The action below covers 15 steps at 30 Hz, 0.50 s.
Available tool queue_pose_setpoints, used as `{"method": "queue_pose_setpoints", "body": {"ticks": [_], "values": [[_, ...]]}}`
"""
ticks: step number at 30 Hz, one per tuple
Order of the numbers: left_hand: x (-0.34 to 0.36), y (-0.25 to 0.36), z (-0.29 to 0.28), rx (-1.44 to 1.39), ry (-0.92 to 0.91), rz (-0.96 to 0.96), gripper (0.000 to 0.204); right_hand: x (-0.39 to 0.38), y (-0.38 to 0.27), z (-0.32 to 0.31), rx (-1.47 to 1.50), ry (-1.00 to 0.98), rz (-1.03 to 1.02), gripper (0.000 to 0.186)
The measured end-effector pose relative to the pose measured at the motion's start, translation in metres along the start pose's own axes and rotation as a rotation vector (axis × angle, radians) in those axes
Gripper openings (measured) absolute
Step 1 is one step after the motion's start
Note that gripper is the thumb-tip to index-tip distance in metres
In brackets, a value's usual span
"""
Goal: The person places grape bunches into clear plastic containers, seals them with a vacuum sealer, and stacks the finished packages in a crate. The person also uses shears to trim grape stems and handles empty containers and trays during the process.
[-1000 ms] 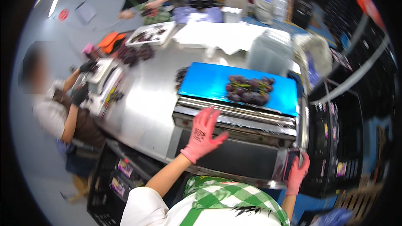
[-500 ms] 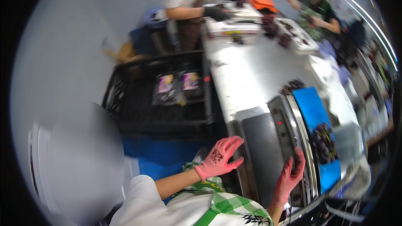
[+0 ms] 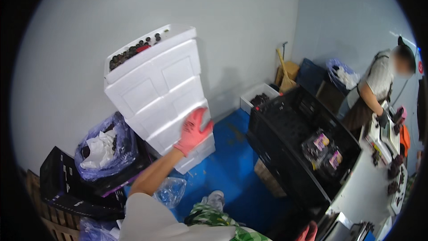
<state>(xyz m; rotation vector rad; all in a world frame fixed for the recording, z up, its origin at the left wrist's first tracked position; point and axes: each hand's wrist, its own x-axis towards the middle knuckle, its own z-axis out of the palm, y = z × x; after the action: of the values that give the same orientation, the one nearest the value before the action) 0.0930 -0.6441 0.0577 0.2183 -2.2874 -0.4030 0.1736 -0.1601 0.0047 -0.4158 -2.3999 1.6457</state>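
My left hand, in a pink glove, has its fingers spread and holds nothing, in front of a tall stack of white foam boxes. Dark grapes and something red lie in the top box. My right hand, also gloved in pink, shows only loosely spread fingers at the bottom edge, beside the metal machine; its palm is out of view. Right of the stack, a black crate holds clear packs of grapes.
A bagged bin sits on dark boxes at left. A low foam box and broom stand at the back. A co-worker works at the steel table. Loose plastic lies on the blue floor.
My view has swung left from the sealing machine to the stacked boxes. My left hand has moved away from the machine toward the stack; my right hand has dropped almost out of view.
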Motion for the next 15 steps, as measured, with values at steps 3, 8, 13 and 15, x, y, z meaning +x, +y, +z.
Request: {"method": "queue_pose_setpoints", "body": {"ticks": [3, 8, 13, 15], "values": [[0.1, -0.065, -0.083, 0.457, 0.301, 0.18, 0.044, -0.011, -0.028, 0.036, -0.172, -0.074, 0.073, 0.035], [0.207, -0.155, -0.197, 1.214, 0.057, -0.357, 0.036, -0.024, -0.091, 0.128, -0.314, -0.274, 0.068, 0.035], [0.221, -0.185, -0.235, 1.142, -0.327, -0.683, 0.048, -0.027, -0.075, 0.177, -0.204, -0.374, -0.105, 0.029], [0.217, -0.211, -0.236, 0.933, -0.311, -0.584, 0.043, -0.029, -0.082, 0.187, -0.253, -0.359, -0.166, 0.027]]}}
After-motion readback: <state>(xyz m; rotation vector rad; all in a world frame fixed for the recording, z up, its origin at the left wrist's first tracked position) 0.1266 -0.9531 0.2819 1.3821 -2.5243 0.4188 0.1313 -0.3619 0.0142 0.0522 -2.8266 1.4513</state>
